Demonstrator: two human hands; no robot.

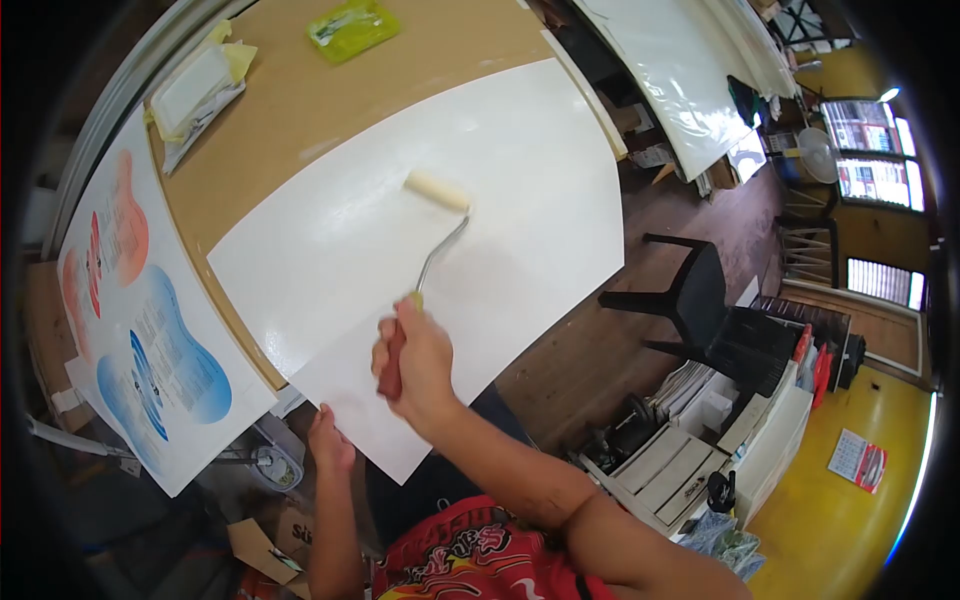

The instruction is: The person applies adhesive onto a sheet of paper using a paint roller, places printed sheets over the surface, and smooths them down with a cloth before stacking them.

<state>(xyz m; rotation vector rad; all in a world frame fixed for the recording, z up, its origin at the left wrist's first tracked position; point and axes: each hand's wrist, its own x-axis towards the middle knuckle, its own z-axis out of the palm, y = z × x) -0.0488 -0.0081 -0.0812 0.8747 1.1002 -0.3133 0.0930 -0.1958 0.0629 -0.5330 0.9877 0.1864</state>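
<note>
Centrally, a cream roller (pixel 436 190) is set on a white sheet (pixel 530 170), its red handle (pixel 393 368) clasped in the right hand (pixel 426 362). The sheet's near edge is touched by the left hand (pixel 331 443); whether pinched cannot be told. A brown board (pixel 275 110) is seen beneath.

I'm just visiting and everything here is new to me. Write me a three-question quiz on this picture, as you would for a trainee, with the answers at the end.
1. True or false: the left hand is gripping the handle of the roller.

2. Fill in the blank: the printed sheet on the left side of the picture carries red and ____ shapes.

3. Choose one: what is the right hand holding?
A) a pair of scissors
B) the roller
C) a cup

Key:
1. False; the left hand is at the near edge of the white sheet.
2. blue
3. B
</note>
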